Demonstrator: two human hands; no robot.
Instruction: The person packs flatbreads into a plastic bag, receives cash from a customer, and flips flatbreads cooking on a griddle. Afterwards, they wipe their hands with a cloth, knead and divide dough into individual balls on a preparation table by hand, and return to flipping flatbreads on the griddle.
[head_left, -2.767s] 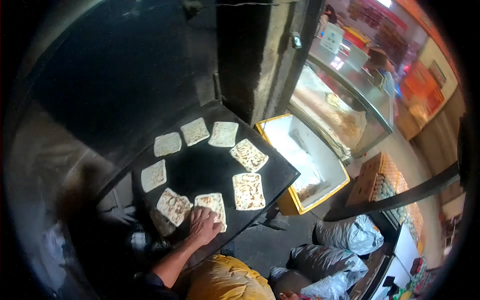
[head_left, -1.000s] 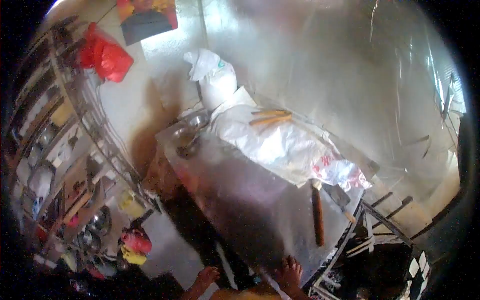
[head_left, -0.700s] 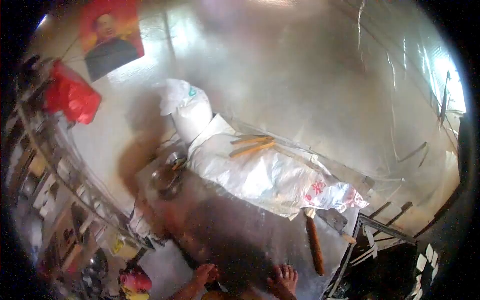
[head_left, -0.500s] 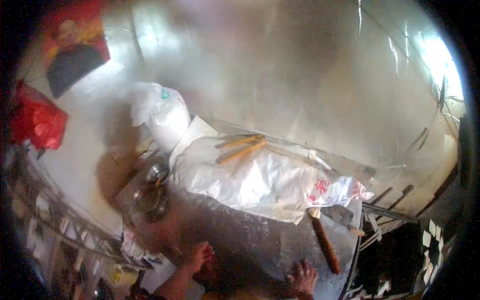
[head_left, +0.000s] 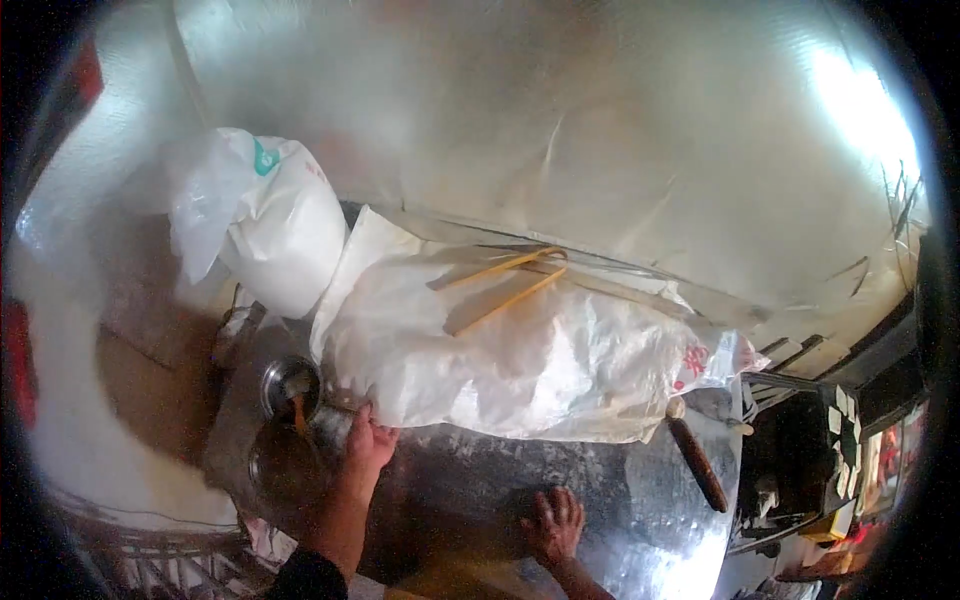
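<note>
My left hand (head_left: 371, 440) reaches up to the lower left edge of a white plastic sheet (head_left: 420, 350). Its fingertips meet that edge; whether they pinch it is too blurred to tell. Flat on the dark tabletop (head_left: 480, 465), my right hand (head_left: 556, 522) has its fingers spread and holds nothing. Yellow tongs (head_left: 515, 300) rest on the sheet. To the left of my left hand is a metal bowl (head_left: 272, 392) with an orange-brown handle in it. A brown rolling pin (head_left: 698, 462) lies right of my right hand.
A full white bag (head_left: 285, 235) stands at the left end of the sheet. Behind it rises a shiny wall covering (head_left: 480, 130). Dark shelving (head_left: 790, 460) and a rack are at the right, with slatted metalwork at the lower left.
The view has shifted. My left hand has moved up from the table's near edge to the sheet. My right hand has moved further onto the tabletop, away from the rolling pin.
</note>
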